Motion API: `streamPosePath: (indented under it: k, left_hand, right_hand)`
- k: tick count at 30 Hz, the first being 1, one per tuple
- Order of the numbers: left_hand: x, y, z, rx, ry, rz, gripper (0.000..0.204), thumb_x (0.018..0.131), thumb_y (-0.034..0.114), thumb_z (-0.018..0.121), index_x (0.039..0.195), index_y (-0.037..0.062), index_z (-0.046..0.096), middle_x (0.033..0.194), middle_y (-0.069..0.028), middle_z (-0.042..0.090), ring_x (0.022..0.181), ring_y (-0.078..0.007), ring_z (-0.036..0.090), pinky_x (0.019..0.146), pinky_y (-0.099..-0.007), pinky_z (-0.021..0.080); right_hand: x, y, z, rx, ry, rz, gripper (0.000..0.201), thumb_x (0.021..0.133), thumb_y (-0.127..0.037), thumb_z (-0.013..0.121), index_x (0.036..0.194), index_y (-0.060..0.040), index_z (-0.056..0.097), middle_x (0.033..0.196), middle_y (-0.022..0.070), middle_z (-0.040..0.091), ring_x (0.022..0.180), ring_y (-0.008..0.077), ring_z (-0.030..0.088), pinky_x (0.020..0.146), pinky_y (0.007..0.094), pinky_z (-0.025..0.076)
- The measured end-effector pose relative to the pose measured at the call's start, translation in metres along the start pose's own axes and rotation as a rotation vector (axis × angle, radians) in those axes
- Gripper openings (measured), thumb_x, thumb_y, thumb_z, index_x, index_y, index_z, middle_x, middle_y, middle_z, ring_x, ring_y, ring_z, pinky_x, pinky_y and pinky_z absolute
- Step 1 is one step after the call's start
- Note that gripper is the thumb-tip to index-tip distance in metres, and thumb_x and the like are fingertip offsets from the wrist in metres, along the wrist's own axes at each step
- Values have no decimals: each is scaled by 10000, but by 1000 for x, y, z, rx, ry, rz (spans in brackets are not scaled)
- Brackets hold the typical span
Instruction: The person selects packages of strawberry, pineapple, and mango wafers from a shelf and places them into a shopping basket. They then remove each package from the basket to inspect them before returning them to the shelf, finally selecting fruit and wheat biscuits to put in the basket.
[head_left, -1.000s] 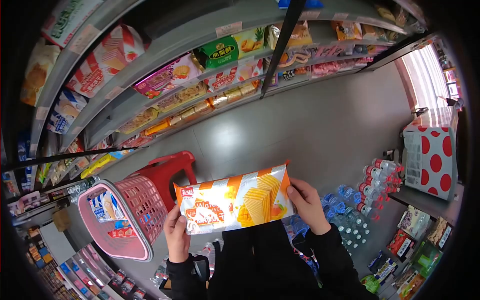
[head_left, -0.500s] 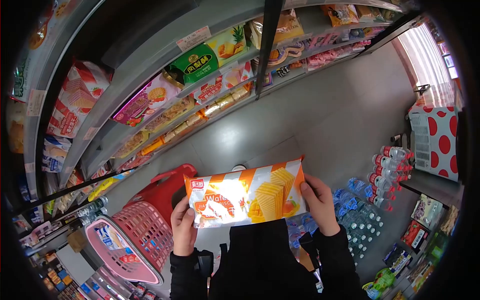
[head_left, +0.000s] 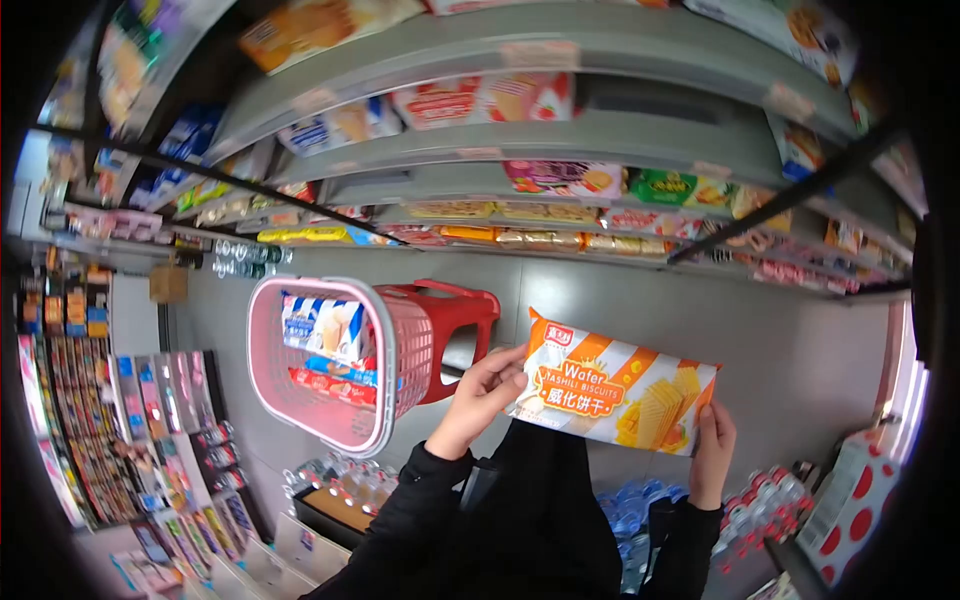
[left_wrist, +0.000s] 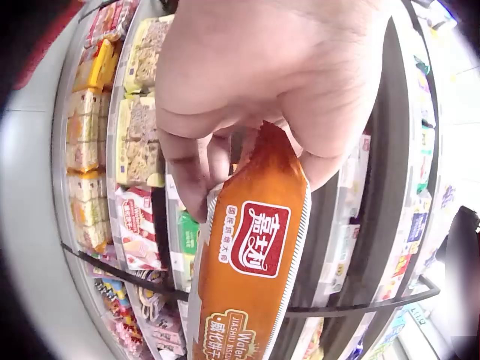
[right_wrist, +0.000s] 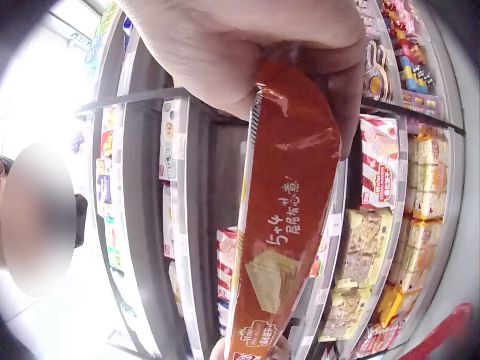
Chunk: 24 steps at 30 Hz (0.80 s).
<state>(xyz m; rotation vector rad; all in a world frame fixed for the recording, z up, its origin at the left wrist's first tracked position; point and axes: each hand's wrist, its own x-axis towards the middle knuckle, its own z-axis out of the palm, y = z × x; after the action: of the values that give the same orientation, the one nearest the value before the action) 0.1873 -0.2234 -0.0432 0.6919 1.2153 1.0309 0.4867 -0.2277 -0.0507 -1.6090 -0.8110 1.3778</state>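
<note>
An orange and white pack of wafer biscuits [head_left: 615, 385] is held up between both hands in front of the body, its printed front facing the head camera. My left hand [head_left: 475, 400] pinches the pack's left end. At the other end, my right hand [head_left: 713, 455] grips the side edge with the thumb in front. In the left wrist view, the left hand [left_wrist: 270, 67] has thumb and fingers on either side of the crimped end. The right wrist view shows the right hand [right_wrist: 247, 45] around the opposite end of the orange pack [right_wrist: 289, 180].
A pink basket [head_left: 410, 355] sits on a red stool [head_left: 480, 300] to the left, with a blue-and-white pack [head_left: 325, 325] and a red pack [head_left: 335, 385] inside. Snack shelves [head_left: 640, 140] run along the front. Bottled water [head_left: 640, 510] stands on the floor at right.
The head view has turned left, so the basket and shelves appear further right. The pack now sits further right and slopes down to the right, its glare mostly gone. Both hands keep hold.
</note>
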Motion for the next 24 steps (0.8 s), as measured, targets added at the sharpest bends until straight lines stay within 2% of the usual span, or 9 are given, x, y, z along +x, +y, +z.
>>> streamPosePath:
  k: [3,5,7,8,10,12,20,23,24]
  left_hand:
    - [-32,13,-26,20,23,46,383,816,56,526,1177,-30,429,974,-19,455,822,-46,481,674,-175,386]
    - [-48,23,-40,-27,49,32,392,817,40,516,1187,-35,413,1003,-41,461,879,-71,494,725,-192,393]
    - [-58,32,-53,-14,58,108,400,818,17,500,1198,-44,392,1034,-64,464,961,-111,491,798,-220,386]
    - [-63,36,-61,-26,76,67,401,818,0,486,1201,-55,379,1063,-82,461,1020,-142,474,858,-243,364]
    - [-69,33,-76,-53,101,88,400,818,-2,486,1199,-55,380,1064,-80,459,1016,-141,475,853,-242,367]
    - [-74,33,-92,-95,133,154,398,814,-8,493,1197,-45,390,1064,-75,453,1002,-134,481,831,-232,376]
    - [-99,50,-168,-98,266,104,397,798,-29,514,1183,-29,418,1068,-66,472,936,-107,501,790,-221,393]
    - [-98,50,-195,-118,254,116,394,800,-5,523,1181,-16,427,1030,-52,503,915,-102,504,779,-220,392]
    - [-97,53,-198,-95,274,145,380,805,12,523,1175,-14,437,995,-46,517,887,-91,503,764,-213,388]
  right_hand:
    - [-10,-2,20,-14,-97,-26,287,863,-150,459,1046,66,509,914,42,564,813,78,494,731,207,388]
    - [-18,-5,35,19,-174,31,289,862,-154,463,1047,63,511,907,41,563,799,77,495,719,206,390]
    - [-25,-11,55,10,-163,6,294,858,-159,475,1050,61,512,891,36,560,777,72,491,698,202,390]
    - [-27,-15,65,-11,-173,24,298,856,-161,479,1052,62,511,895,38,561,777,72,494,697,201,391]
    - [-28,-13,79,-38,-193,95,305,854,-160,487,1057,67,507,919,49,567,791,71,505,710,200,396]
    - [-26,-11,98,-29,-213,64,305,853,-159,487,1057,67,507,927,51,568,798,73,508,716,200,396]
    - [-49,-18,182,14,-254,56,288,846,-137,488,1057,59,511,906,54,575,808,82,511,730,207,397]
    - [-53,-15,202,-115,-239,123,285,842,-153,498,1049,42,525,843,33,572,710,58,505,587,188,407]
    - [-53,-16,207,-120,-230,127,285,842,-153,498,1049,42,525,843,33,572,710,58,505,587,188,407]
